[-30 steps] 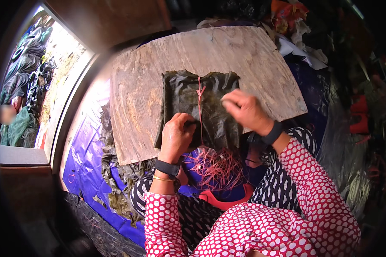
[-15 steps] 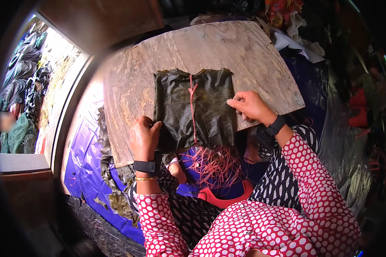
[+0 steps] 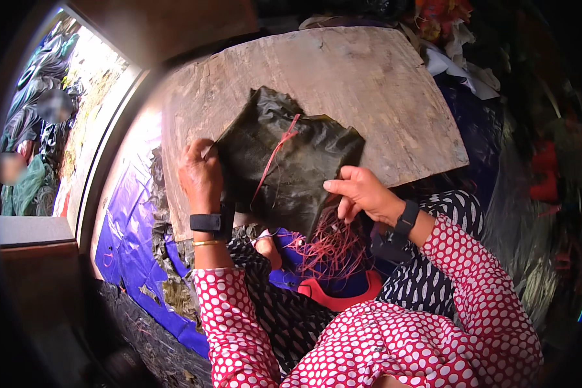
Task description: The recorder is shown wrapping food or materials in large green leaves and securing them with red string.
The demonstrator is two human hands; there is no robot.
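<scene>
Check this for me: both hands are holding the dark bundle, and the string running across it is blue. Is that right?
Not quite: the string is pink, not blue, as the head view shows. The left hand and right hand do hold the dark bundle.

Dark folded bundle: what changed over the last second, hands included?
The dark bundle has turned clockwise, so its pink tie now slants. The left hand moved from the bundle's face out to its left edge; the right hand came down to its right edge. Both now grip it. Unchanged: the tie's still on, wooden board beyond, pink strands below.
</scene>
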